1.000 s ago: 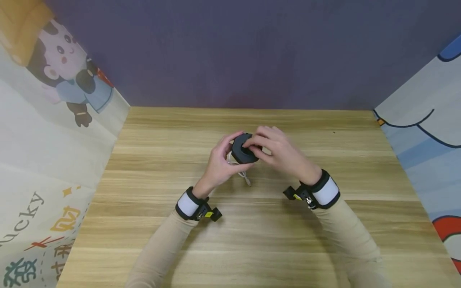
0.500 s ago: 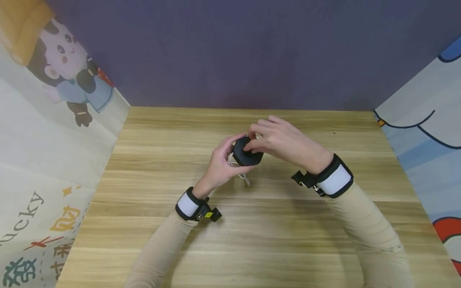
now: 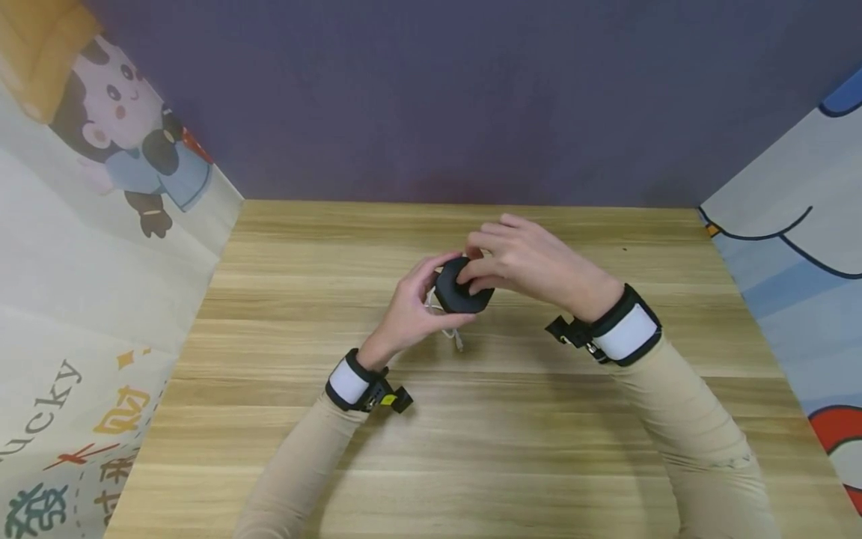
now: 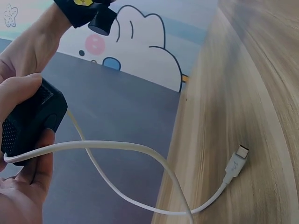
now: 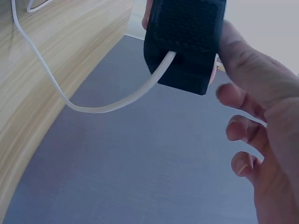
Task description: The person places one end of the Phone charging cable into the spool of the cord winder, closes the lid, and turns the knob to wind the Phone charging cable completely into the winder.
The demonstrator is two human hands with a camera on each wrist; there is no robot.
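Observation:
A black eight-sided cable winder with patterned sides sits between my two hands, above the table. My left hand grips it by the rim, the thumb along its near edge and the fingers on the far side. The thumb and forefinger of my right hand pinch at the middle of its upper face; in the right wrist view the remaining fingers hang bent beside it. Out of a side slot runs a white cable. Its end, a USB-C plug, dangles over the table in the left wrist view.
The wood-grain table lies beneath both forearms. A dark blue-grey panel rises along its back edge. Cartoon-printed walls close in on left and right. Each wrist carries a strapped camera.
My right hand and forearm have shifted up and right, its fingertips still at the winder's middle. The winder has moved slightly down and right, and the cable's end has drawn a little nearer my left hand.

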